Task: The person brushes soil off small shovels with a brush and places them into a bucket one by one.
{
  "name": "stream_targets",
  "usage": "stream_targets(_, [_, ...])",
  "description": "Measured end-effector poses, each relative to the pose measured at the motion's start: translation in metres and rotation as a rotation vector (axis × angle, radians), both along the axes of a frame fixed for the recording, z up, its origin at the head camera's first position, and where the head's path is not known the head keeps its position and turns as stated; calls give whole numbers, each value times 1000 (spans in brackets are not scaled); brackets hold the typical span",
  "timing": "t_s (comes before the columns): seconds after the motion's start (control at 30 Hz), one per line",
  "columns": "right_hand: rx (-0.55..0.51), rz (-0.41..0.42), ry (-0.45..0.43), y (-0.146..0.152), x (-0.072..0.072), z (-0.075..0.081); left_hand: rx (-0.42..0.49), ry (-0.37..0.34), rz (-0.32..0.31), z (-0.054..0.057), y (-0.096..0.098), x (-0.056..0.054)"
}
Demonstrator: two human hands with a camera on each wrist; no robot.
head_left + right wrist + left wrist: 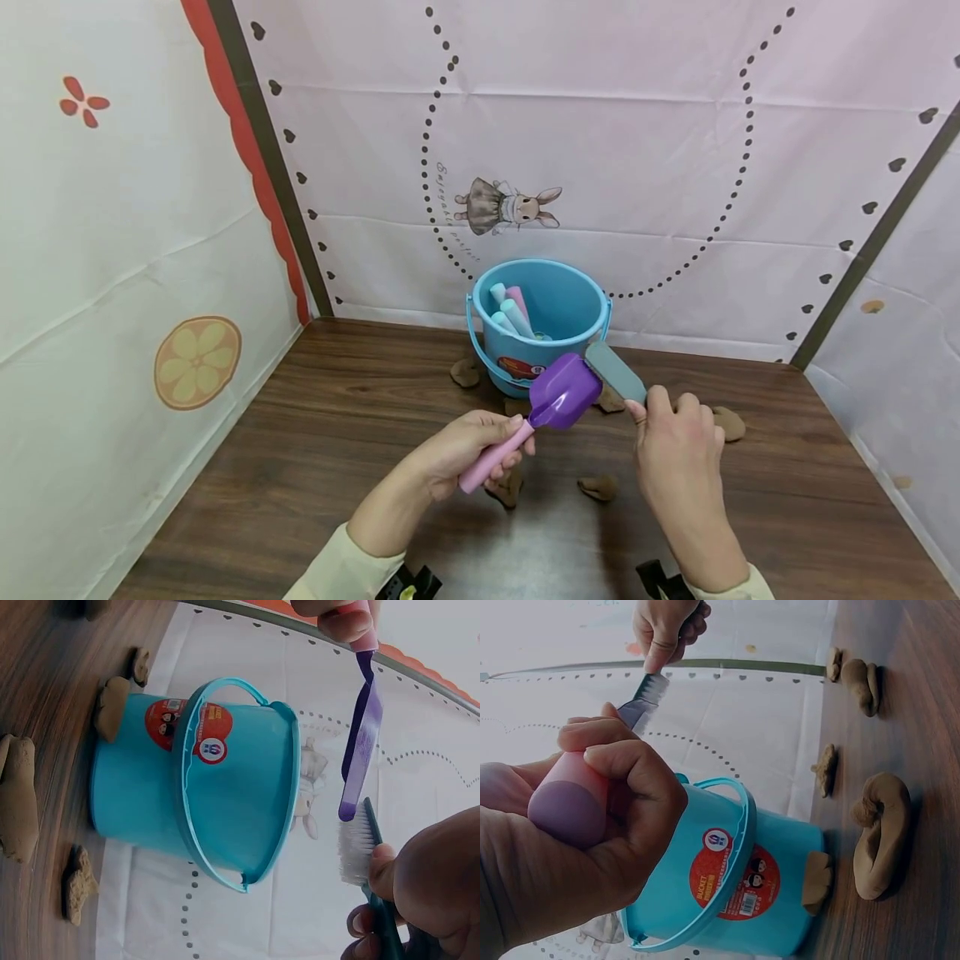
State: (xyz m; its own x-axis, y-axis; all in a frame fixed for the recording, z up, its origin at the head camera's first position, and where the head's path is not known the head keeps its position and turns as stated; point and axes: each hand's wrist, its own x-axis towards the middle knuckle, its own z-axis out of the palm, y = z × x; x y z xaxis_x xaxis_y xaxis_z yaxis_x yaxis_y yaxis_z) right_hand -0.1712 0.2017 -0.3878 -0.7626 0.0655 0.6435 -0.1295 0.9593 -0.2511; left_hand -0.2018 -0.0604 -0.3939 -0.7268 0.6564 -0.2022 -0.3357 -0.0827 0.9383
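My left hand (480,446) grips the pink handle of a toy shovel (564,392) with a purple scoop, held up in front of the bucket. In my right hand (678,454) is a grey-green brush (617,372) with white bristles (355,851). The bristles meet the tip edge of the scoop, as the right wrist view shows. Behind both tools stands a blue bucket (780,832) with its handle hanging down at the front. Inside it are several light blue and pink handles (516,315).
Brown clay-like lumps lie scattered on the wooden table (300,467): one (597,487) in front, one (465,373) left of the bucket, one (729,423) beyond my right hand. Printed cloth walls (637,167) enclose the table at the back and sides.
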Motion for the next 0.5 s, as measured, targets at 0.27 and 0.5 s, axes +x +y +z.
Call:
stream_targets(0.27, [-1, 1, 2, 0, 0, -1, -10, 3, -5, -1, 0, -1])
stream_targets(0.5, [-9, 9, -16, -1, 0, 0, -8, -8, -10, 0, 1, 0])
